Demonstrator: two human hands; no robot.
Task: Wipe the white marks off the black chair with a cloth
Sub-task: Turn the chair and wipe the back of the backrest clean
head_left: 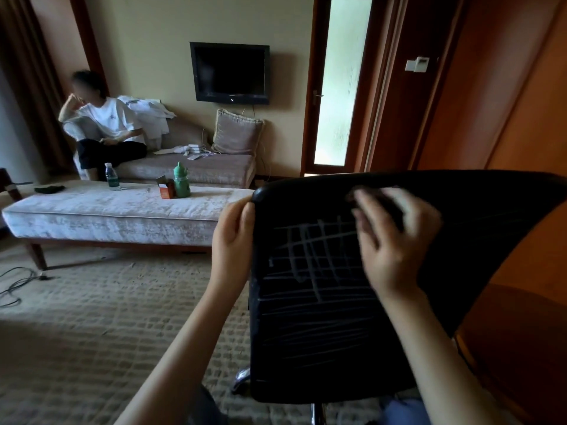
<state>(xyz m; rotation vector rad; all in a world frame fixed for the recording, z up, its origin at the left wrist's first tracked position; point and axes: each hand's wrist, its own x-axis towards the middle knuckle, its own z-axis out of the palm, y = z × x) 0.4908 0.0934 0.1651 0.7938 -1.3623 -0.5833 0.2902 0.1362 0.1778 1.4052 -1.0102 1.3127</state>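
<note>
Chair (322,332) backrest fills lower right of the view, rear face toward the camera, standing on carpet (92,317). White marks (310,250): crosshatch grid on the backrest's upper middle, with rows of roughly horizontal lines below it down to the lower part.

Left hand (233,237): forearm comes up from bottom centre, fingers curled over the backrest's upper left edge, thumb on the near side, gripping the chair.

Right hand (395,240): forearm comes up from bottom right across the backrest, palm down on the backrest's upper middle, just right of the grid, fingers spread and bent. It is motion-blurred. Pale cloth (399,196) shows at the fingertips near the chair's top edge. Can't tell whether the fingers pinch it or just press it flat.

Beyond the chair, to its left: ottoman (92,210) carrying a green bottle (181,180), and a person (104,124) seated on a sofa (214,170)
</note>
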